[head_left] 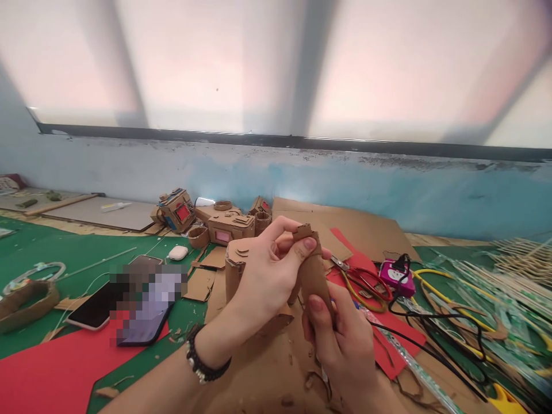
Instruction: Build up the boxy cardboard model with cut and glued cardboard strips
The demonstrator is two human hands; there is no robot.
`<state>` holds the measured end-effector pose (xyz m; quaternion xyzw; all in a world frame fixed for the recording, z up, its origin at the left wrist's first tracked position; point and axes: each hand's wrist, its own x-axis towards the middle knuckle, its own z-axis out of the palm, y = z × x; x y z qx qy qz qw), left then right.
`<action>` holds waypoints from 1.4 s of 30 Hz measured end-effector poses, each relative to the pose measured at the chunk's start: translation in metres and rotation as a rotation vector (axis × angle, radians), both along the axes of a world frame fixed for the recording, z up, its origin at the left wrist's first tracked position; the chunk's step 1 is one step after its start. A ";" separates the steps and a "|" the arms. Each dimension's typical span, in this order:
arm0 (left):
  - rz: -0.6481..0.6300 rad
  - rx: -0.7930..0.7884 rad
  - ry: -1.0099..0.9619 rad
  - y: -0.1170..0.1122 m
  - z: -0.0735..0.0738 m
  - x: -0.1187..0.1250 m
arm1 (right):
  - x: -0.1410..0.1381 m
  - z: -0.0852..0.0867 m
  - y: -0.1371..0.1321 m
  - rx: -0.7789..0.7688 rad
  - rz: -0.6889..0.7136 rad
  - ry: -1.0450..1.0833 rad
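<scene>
Between my two hands is a long piece of brown cardboard (314, 275), bent lengthwise and ragged at its top end. My left hand (276, 267) pinches the upper end, thumb in front and fingers behind. Lower down, my right hand (338, 330) grips the same piece with its thumb on the near face. Partly hidden behind my left hand stands a rounded cardboard body (233, 275). A large cardboard sheet (259, 374) lies under my hands, with small scraps on it.
Cardboard camera models (230, 228) stand near the wall. Two phones (101, 302) and a white earbud case (177, 253) lie left. To the right are red-handled scissors (368, 282), a purple box (397, 276), black cable (452, 315), red paper (407, 339) and wooden sticks (528, 259).
</scene>
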<state>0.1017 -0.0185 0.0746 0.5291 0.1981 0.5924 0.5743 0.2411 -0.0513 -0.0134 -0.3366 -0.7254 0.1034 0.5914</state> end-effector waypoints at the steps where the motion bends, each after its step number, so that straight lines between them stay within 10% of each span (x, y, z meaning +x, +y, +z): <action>1: -0.023 -0.002 0.026 0.000 0.003 -0.001 | 0.002 0.000 0.000 0.034 -0.015 -0.005; 5: 0.043 0.117 0.234 -0.004 0.027 -0.021 | 0.010 -0.002 0.000 0.141 -0.072 -0.068; 9: 0.386 0.330 0.301 0.005 0.048 -0.062 | 0.011 -0.002 0.001 0.247 -0.089 -0.140; 13: 0.920 0.386 0.496 0.051 0.027 -0.111 | 0.009 0.001 0.004 0.243 -0.097 -0.185; 15: 1.024 0.286 0.922 0.081 0.003 -0.129 | 0.009 0.000 0.005 0.204 -0.108 -0.183; 20: 0.786 0.287 1.256 0.133 -0.050 -0.132 | 0.011 -0.007 0.006 0.144 -0.159 -0.210; 25: 0.708 0.299 1.471 0.152 -0.061 -0.111 | 0.007 -0.005 0.008 0.208 -0.200 -0.249; 33: 0.698 0.388 1.613 0.150 -0.051 -0.105 | 0.007 -0.002 0.009 0.189 -0.153 -0.242; 42: 0.638 0.598 1.690 0.144 0.007 -0.150 | 0.004 0.002 0.011 0.213 -0.123 -0.181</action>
